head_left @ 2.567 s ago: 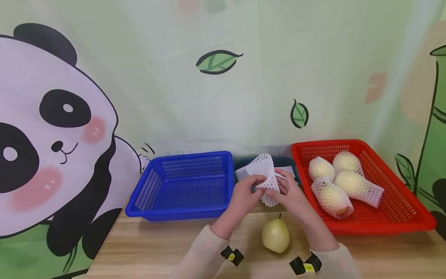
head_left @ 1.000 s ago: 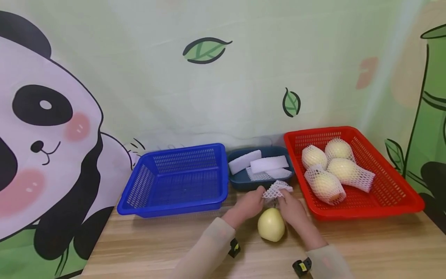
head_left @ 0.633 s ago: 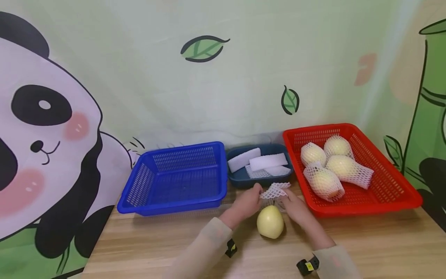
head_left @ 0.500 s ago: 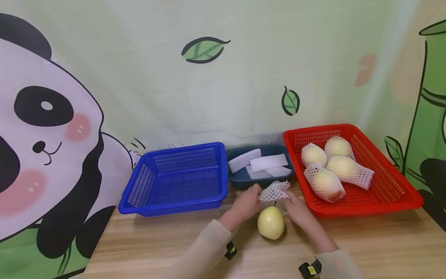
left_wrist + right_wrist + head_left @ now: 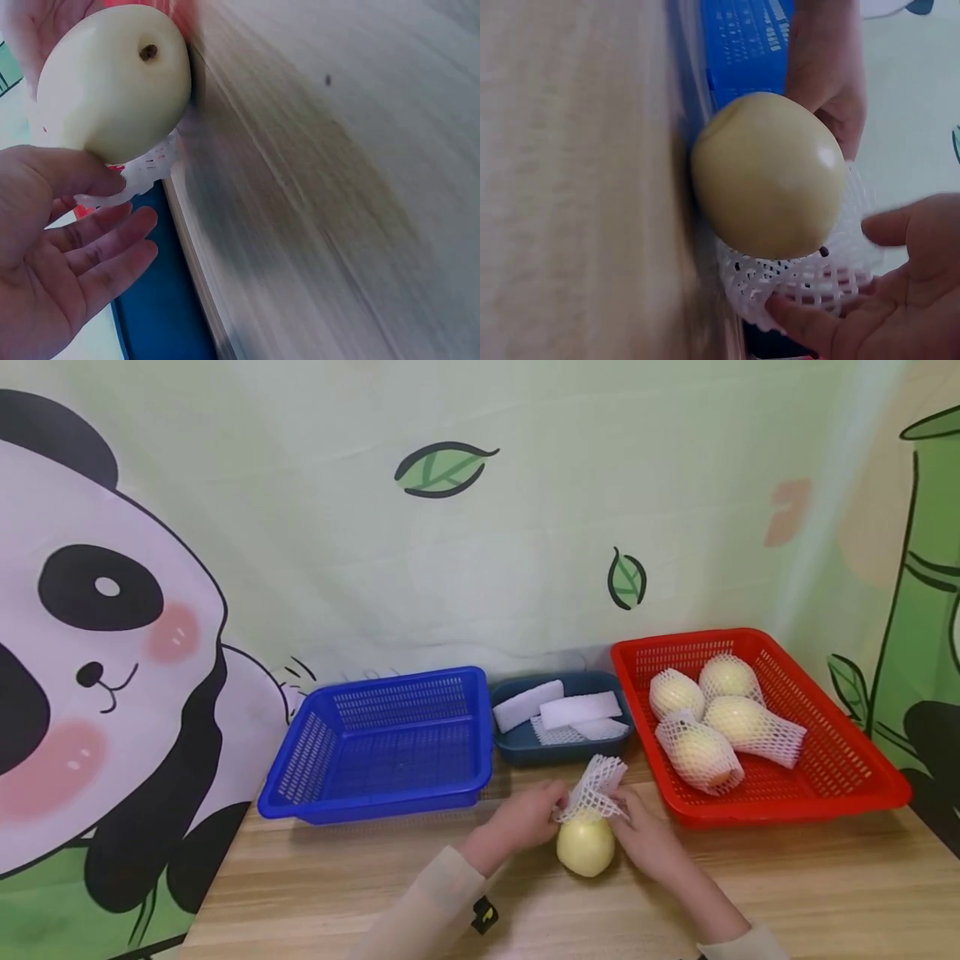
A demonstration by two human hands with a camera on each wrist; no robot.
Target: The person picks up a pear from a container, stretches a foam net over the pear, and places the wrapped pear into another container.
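A pale yellow pear [image 5: 586, 846] sits on the wooden table between both hands, its stem end toward the far side. A white foam fruit net [image 5: 597, 789] drapes over that end, its loose length standing up behind. My left hand [image 5: 525, 818] pinches the net's left edge; in the left wrist view its thumb [image 5: 90, 178] lies at the pear's side, the other fingers spread below. My right hand [image 5: 648, 837] holds the net's right edge; in the right wrist view the index finger [image 5: 802, 322] hooks on the mesh [image 5: 810, 289], with the thumb apart from it.
A blue basket [image 5: 375, 802] stands at the left. Behind the hands, a dark teal tray [image 5: 525, 752] holds white foam pieces [image 5: 579, 710]. At right, a red basket [image 5: 810, 810] contains several pears in foam nets [image 5: 701, 756]. A panda-printed cloth [image 5: 450, 568] hangs behind.
Both hands first stretched the net in the air above the tray, then lowered it behind the pear. Now the net has come forward onto the pear's stem end.
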